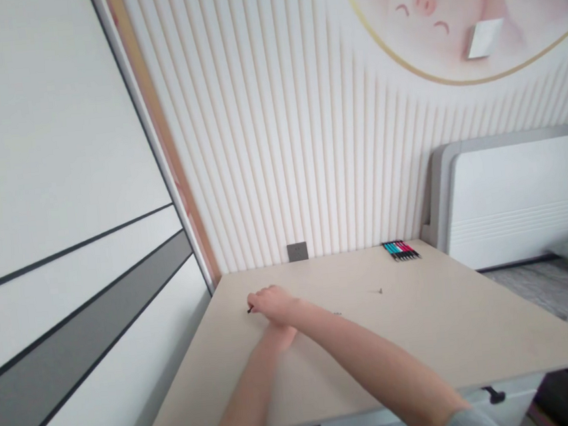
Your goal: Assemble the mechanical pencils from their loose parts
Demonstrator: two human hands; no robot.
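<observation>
Both my forearms reach out over a beige table. My right hand is curled closed, and a thin dark tip, perhaps of a pen, sticks out at its left side. My left hand lies just beneath the right one and is mostly covered by it, so its fingers do not show. A row of several pens in teal, red and black lies at the table's far right, well away from both hands. Two tiny small parts rest on the table, one in the middle and one beside my right wrist.
A ribbed wall rises behind the table with a grey socket plate at its foot. White panels with a grey band stand at the left. A white and grey bed headboard stands at the right. Black knobs hang under the table's front edge.
</observation>
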